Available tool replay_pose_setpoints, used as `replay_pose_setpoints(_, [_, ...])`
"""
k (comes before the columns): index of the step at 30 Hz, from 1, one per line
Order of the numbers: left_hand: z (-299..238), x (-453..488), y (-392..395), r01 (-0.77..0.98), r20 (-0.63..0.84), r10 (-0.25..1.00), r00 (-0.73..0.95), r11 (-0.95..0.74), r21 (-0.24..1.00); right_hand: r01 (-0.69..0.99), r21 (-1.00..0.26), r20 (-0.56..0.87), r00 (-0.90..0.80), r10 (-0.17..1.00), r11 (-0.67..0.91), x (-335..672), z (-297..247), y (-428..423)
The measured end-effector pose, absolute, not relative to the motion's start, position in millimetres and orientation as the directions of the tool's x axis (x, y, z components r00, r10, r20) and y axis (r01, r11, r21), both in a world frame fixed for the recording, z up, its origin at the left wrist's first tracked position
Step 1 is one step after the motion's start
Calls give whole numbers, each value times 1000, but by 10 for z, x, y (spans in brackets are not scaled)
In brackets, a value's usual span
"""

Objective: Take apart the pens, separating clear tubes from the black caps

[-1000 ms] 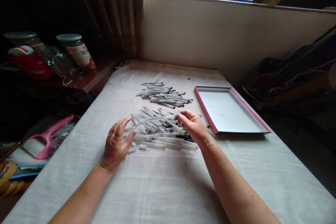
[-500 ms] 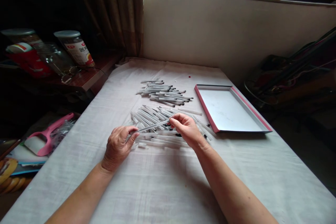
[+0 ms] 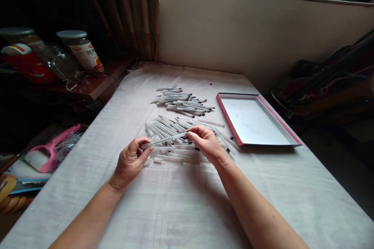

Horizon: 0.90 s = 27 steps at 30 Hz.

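Between my two hands, a slim whitish pen (image 3: 169,138) is held slightly slanted above a pile of pens. My right hand (image 3: 206,144) pinches its right end between thumb and forefinger. At the other end, the thumb and forefinger of my left hand (image 3: 131,159) close around the tip, where a pale piece like a cap shows; its exact shape is unclear. Beneath lies a loose pile of translucent pens and clear tubes (image 3: 163,126), partly covered by my right hand. Farther back, a second group of pens (image 3: 187,103) lies with dark ends pointing right.
A shallow pink-edged box lid (image 3: 238,134) with a white inside lies at the right on the pale tablecloth (image 3: 163,210). At the left stand a lidded jar (image 3: 84,52) on a brown side table and a pink-handled tool (image 3: 54,151). A small red bit (image 3: 210,84) lies at the back.
My left hand has shifted slightly up and left, its fingers a little more raised at the pen's end. My right hand keeps its pinch, nearly in place. The whole view has tilted slightly.
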<state>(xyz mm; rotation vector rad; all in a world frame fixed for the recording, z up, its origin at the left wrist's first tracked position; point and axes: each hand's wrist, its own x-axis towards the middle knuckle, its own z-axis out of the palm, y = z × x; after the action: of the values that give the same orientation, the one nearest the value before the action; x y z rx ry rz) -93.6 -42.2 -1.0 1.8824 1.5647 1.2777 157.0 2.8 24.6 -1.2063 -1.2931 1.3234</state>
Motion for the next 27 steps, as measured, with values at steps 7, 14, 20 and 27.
replay_pose_setpoints(7, [23,-971,-427,583,337,941,-34,-256,772,9,-999,-42,-156,987,-41,1570,247,24])
replay_pose_setpoints(14, [-3,-956,-431,598,369,926,-86,-248,762,-8,-998,-54,-150,987,-56,1569,238,32])
replay_pose_setpoints(20, [32,-992,-415,552,281,959,-49,-208,807,-5,-998,-54,-158,986,-55,1572,232,35])
replay_pose_setpoints(27, [-16,-982,-410,585,341,938,-68,-240,775,10,-998,-56,-148,987,-55,1577,226,43])
